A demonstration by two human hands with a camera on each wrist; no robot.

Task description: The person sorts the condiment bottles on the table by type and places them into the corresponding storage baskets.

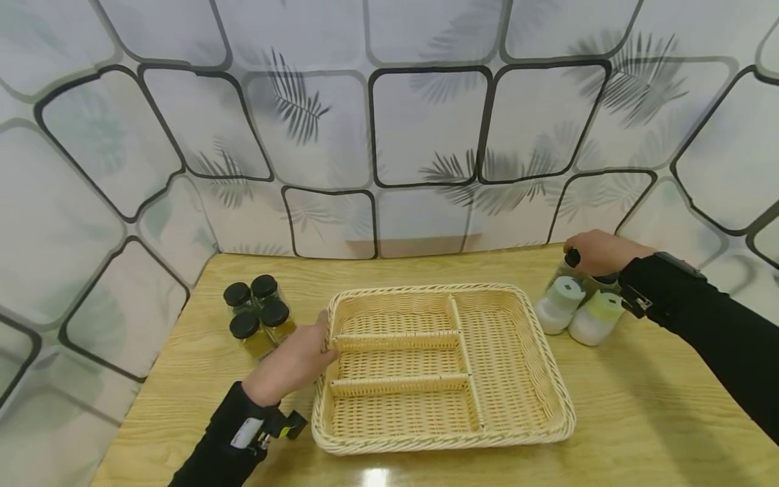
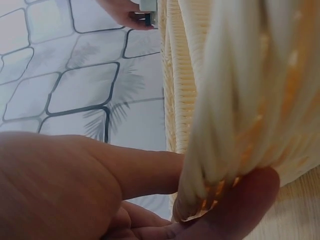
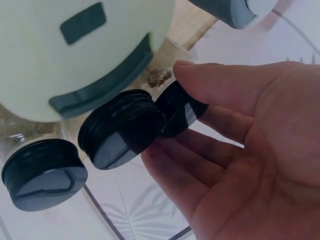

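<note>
A wicker basket point(image 1: 426, 444) with several compartments stands in the middle of the table. My left hand point(image 1: 295, 358) grips its left rim, and in the left wrist view the thumb and fingers point(image 2: 150, 172) lie on either side of the weave. At the back right, my right hand point(image 1: 599, 249) holds a small glass jar by its black lid point(image 3: 181, 107), thumb on one side and fingertips on the other. Right beside it are two more black-lidded jars point(image 3: 122, 127). Two white bottles point(image 1: 558, 308) with pale green caps stand just in front of these jars.
Several black-lidded glass jars point(image 1: 262, 318) with yellowish contents are grouped left of the basket. A patterned cloth backdrop point(image 1: 426, 128) rises along the back edge of the wooden table point(image 1: 639, 399) and round its left side.
</note>
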